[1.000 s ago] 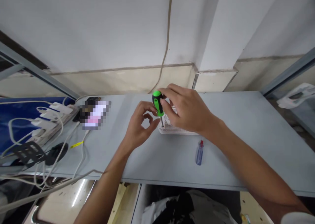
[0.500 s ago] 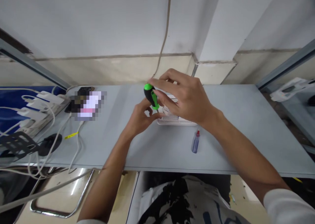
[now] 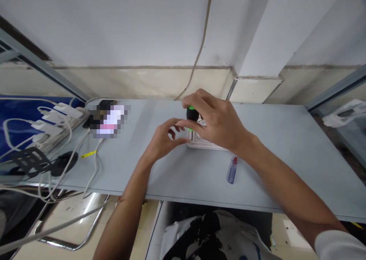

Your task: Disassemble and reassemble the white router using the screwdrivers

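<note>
we have the right hand [image 3: 217, 123] closed around a green-and-black screwdriver [image 3: 192, 114], its fingers curving over the top of the handle and its thumb low against the side, so the grip is firm and most of the handle is covered. the screwdriver stands roughly upright over the near corner of a white perforated casing [image 3: 203, 142]; the fingers hide the shaft and tip, so we cannot tell where the tip meets the casing. the left hand [image 3: 161, 138] is half curled, with a gap inside its curve and nothing visible in its hold; its fingertips [image 3: 183, 125] reach just beside the right hand, and we cannot tell whether they touch the screwdriver. both hands work over a grey tabletop [image 3: 274, 138], whose back edge lies just beyond them against a white wall [image 3: 114, 27], while its front edge runs below the wrists. to the right, a long stretch of tabletop extends towards the far edge, with a small blue bottle with a red tip [image 3: 232, 171] near the casing. to the left, well apart from the hands, sit a pixelated object [image 3: 109, 121], a white power strip with chargers [image 3: 58, 124], a dark oval object [image 3: 64, 163], a yellow tag [image 3: 88, 154] and loose white cables [image 3: 91, 164].
</note>
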{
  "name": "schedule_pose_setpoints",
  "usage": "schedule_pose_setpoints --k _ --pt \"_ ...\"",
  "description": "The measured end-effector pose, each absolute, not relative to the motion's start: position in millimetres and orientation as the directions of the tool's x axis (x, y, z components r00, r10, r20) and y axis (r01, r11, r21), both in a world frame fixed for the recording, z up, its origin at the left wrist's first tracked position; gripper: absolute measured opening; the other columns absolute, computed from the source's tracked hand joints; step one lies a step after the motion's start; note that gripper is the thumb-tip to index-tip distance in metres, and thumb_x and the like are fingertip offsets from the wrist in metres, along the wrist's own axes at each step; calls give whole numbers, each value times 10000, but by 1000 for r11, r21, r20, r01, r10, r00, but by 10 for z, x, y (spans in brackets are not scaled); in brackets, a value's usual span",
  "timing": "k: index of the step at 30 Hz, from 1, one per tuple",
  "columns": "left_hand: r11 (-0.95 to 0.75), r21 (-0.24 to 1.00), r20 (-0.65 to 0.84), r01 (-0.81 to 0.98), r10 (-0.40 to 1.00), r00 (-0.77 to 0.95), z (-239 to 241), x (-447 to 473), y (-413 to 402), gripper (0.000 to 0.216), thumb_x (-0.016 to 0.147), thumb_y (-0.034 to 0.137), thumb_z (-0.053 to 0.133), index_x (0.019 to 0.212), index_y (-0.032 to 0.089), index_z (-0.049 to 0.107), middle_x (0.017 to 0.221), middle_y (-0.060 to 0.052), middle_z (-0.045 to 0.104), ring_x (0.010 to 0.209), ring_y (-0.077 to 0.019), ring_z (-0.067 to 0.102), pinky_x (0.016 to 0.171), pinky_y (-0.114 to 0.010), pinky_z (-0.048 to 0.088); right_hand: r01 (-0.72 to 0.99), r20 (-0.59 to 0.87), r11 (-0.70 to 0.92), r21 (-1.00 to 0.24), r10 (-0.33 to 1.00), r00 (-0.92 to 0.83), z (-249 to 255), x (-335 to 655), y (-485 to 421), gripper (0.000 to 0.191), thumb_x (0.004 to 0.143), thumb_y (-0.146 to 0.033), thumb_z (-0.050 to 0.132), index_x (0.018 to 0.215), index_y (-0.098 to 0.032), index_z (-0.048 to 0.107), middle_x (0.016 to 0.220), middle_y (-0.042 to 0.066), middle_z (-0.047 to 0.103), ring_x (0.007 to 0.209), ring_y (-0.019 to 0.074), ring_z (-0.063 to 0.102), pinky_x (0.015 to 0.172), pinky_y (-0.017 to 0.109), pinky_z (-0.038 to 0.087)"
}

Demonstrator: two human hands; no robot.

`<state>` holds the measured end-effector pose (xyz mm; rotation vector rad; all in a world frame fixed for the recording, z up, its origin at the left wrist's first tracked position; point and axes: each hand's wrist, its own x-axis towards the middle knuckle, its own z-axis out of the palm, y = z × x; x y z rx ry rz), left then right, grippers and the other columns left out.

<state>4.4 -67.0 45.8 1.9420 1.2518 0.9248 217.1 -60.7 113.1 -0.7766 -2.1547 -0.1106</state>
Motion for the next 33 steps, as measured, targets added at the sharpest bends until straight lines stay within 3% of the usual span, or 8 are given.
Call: schedule_pose_setpoints --k 2,5,12,16,19,23,28,33 --pt "-312 812 156 493 930 332 425 -55 -753 259 812 269 830 1037 225 709 948 -14 723 851 -166 654 698 -293 538 504 754 834 -225 477 -452 1129 2167 -588 53 1018 -191 604 1071 -187 606 967 29 651 700 113 556 586 267 458" --pt "-274 824 109 495 935 337 350 -119 -864 256 860 274 780 1109 252 726 955 -10 738 840 -169 666 705 -314 546 456 830 860 -229 417 -370 1176 2213 -564 150 979 -117 587 1109 -187 608 975 44 651 728 130 565 652 284 501" --pt "-283 831 137 479 939 317 315 124 -885 176 874 321 764 1045 284 752 965 -36 732 851 -236 670 673 -385 534 522 898 815 -252 398 -188 1300 2346 -567 110 929 -144 652 993 -233 640 857 14 695 640 151 605 598 337 528" --pt "-270 806 139 527 951 276 323 223 -897 84 906 358 722 851 298 742 880 -21 759 766 -233 662 671 -413 516 529 903 800 -284 409 -134 1302 2372 -580 90 939 -213 656 995 -283 644 856 -23 698 663 177 647 583 369 569" --pt "-229 801 229 553 971 70 363 381 -1048 147 918 335 711 780 291 737 791 5 768 657 -204 628 643 -404 514 515 899 795 -320 426 -98 1382 2468 -596 69 960 -243 658 1014 -286 661 884 -5 700 720 181 670 619 371 590" --pt "-197 826 405 528 859 -312 501 1064 -1400 140 993 334 669 901 275 757 810 -11 773 670 -207 636 610 -406 531 455 889 765 -455 366 274 1577 2846 -595 56 948 -245 706 997 -269 690 977 68 690 830 235 698 650 398 569" --pt "-504 789 572 351 812 -120 622 1842 -1818 134 995 320 653 927 375 755 739 4 753 587 -189 637 495 -394 550 506 886 746 -432 247 393 1656 3561 -412 151 944 -185 667 965 -317 738 991 45 683 881 284 721 710 437 544" --pt "-440 731 569 522 815 -109 403 1646 -2252 325 934 117 582 1034 393 722 698 -4 718 546 -217 605 467 -419 509 487 799 635 -600 437 414 1437 4077 -112 147 912 -228 673 1009 -290 765 908 43 720 833 300 711 623 420 516"
